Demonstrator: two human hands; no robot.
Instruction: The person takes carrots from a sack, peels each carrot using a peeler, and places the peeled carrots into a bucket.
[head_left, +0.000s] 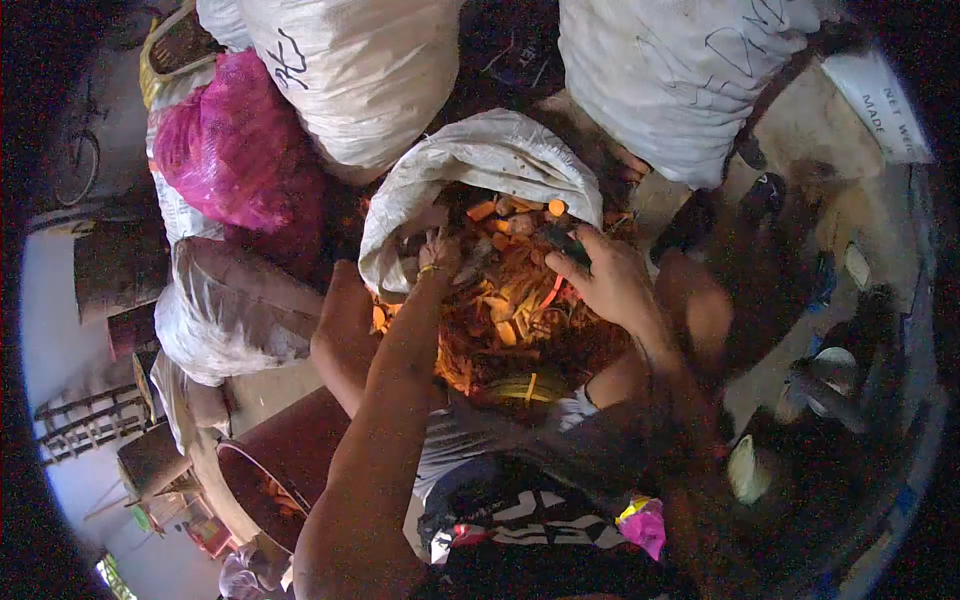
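A: A dark printed shirt [530, 510] is seen nearest; what is held beyond it?

B: A dark object [562, 236] is gripped by the right hand [612, 278], possibly a tool, though the view is too dim to be sure. The left hand [438, 252] is lowered into the open white sack [490, 135]; whether anything is grasped there cannot be told.

A: And the orange pieces [505, 320]?

B: They are heaped at the sack's mouth.

A: The risk?

B: Fingers could be nicked if that object is sharp; pieces could be spilled if the loose rim is knocked.
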